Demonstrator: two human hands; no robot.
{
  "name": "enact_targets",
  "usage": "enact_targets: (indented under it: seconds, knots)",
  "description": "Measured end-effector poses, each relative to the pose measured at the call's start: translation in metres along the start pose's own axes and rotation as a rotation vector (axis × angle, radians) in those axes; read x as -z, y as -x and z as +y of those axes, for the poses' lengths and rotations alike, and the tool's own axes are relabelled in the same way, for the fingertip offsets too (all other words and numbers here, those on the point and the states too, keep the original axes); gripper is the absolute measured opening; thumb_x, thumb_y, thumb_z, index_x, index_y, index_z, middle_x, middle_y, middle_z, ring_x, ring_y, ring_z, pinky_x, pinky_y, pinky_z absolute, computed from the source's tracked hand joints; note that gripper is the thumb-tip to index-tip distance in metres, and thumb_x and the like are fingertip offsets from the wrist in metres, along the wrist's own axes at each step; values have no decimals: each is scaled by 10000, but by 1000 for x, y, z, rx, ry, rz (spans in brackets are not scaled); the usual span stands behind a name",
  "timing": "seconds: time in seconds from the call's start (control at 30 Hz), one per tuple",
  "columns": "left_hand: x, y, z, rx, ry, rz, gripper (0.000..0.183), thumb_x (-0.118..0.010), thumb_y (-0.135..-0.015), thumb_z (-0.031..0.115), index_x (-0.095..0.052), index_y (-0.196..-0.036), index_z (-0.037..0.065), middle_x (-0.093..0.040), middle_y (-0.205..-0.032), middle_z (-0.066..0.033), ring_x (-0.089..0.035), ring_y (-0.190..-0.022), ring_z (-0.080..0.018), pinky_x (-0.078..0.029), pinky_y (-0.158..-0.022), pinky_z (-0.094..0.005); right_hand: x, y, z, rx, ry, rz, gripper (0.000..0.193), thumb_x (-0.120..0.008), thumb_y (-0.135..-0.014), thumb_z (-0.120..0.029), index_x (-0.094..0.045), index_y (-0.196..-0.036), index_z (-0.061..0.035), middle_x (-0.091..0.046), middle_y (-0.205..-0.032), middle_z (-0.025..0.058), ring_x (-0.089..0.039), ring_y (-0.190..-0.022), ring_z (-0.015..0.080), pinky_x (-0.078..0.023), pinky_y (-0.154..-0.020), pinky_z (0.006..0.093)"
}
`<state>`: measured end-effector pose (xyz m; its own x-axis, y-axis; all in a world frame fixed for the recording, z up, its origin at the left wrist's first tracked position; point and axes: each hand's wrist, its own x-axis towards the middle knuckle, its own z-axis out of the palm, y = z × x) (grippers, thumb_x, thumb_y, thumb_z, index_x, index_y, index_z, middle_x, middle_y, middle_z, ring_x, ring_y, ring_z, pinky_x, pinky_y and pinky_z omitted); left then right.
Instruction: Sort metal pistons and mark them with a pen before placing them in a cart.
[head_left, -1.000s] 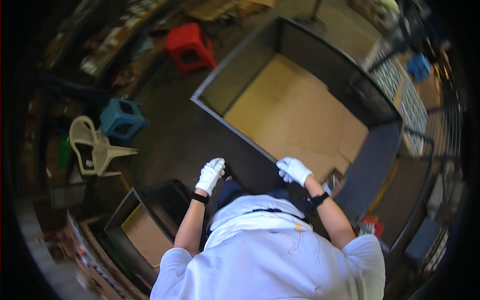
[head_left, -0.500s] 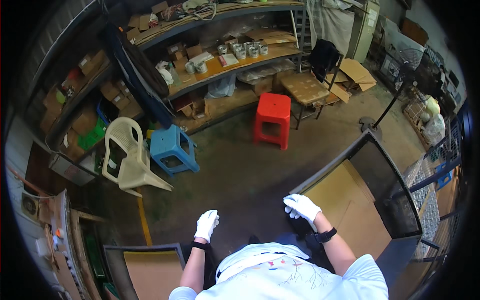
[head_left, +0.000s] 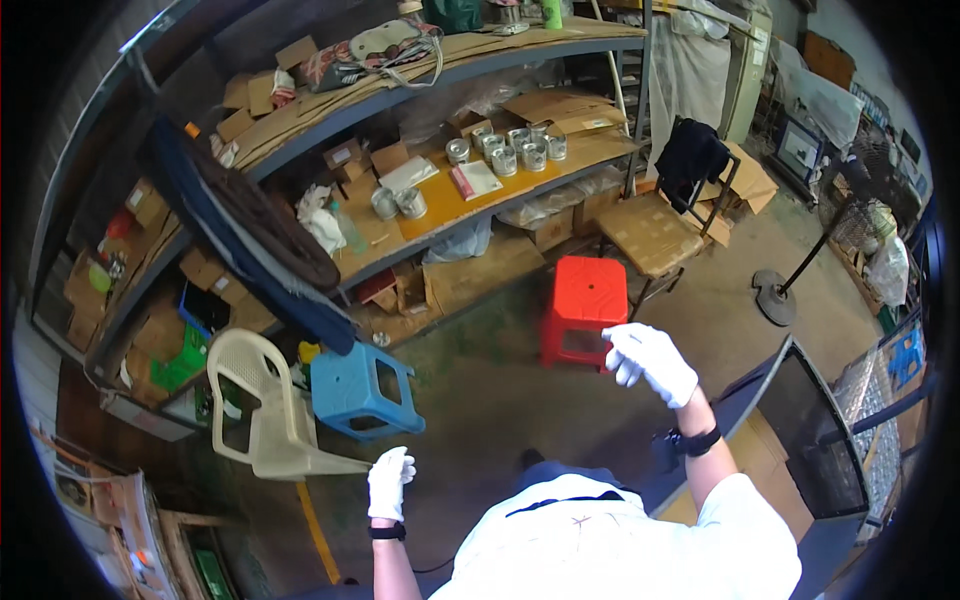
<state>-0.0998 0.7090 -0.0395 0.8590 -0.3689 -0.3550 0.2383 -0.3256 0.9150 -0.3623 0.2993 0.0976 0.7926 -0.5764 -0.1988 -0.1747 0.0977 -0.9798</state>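
Observation:
My left hand (head_left: pixel 390 484), in a white glove, hangs over the floor just beyond the seat tip of the cream plastic chair (head_left: pixel 283 440). Its fingers are loosely bent, with nothing seen in them. Further forward on the right, my gloved right hand (head_left: pixel 652 366) is raised, fingers half curled and apart, holding nothing visible. It overlaps the lower edge of the red plastic stool (head_left: pixel 590 287) in the picture; no contact can be made out. Between the cream chair and the red stool stands a blue plastic stool (head_left: pixel 365 385).
Ahead runs a shelf (head_left: pixel 455 225) with several metal cans (head_left: pixel 505 158), cartons and cloths. A wooden-seated chair (head_left: pixel 650 235) with a dark garment (head_left: pixel 692 160) stands behind the red stool. To the right are a standing fan (head_left: pixel 775 295) and a dark-framed bin (head_left: pixel 815 430) containing cardboard.
The view has shifted forward, bringing the shelf and stools closer. My right hand has left the rim of the cardboard-filled bin and risen toward the red stool. My left hand has shifted left and lower.

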Motion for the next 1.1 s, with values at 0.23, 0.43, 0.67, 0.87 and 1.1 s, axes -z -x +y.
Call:
enact_targets:
  seconds: [0.23, 0.43, 0.67, 0.87, 1.1]
  knots:
    - [-7, -110, 181, -308, 48, -6, 298, -563, -966, 238, -646, -1143, 13, -689, -890, -70, -628, -715, -126, -512, -660, -258, 4, -128, -134, 334, 42, 153, 290, -564, -977, -213, -634, -1192, -30, -674, -841, 47, -603, -619, 83, -487, -563, 216]
    - [-61, -192, 324, -544, -116, 15, 285, -511, -976, 172, -648, -1123, -29, -679, -901, -105, -617, -742, -139, -493, -726, -265, -12, -185, -193, 855, 46, 524, 369, -605, -939, -246, -627, -1128, 70, -692, -897, 165, -642, -603, 160, -511, -543, 239]
    - [-127, -289, 511, -1694, 125, -441, 351, -485, -967, 186, -579, -1108, -122, -638, -906, -212, -609, -727, -261, -498, -671, -332, 30, -225, -232, 1262, -197, 176, 366, -585, -942, -273, -631, -1128, 39, -685, -916, 158, -641, -668, 188, -508, -605, 275]
    - [-206, -374, 577, -2004, 281, -529, 342, -492, -963, 184, -583, -1097, -117, -640, -913, -212, -616, -741, -265, -506, -685, -336, 63, -236, -223, 1159, -516, -367, 364, -567, -944, -296, -634, -1127, 12, -679, -932, 152, -641, -723, 213, -506, -658, 306]
    - [-277, -404, 595, -2091, 378, -520, 331, -499, -960, 183, -587, -1084, -110, -643, -922, -213, -624, -756, -268, -514, -700, -340, 90, -206, -209, 1039, -767, -671, 364, -546, -947, -323, -637, -1127, -20, -672, -951, 146, -640, -788, 241, -503, -720, 342]
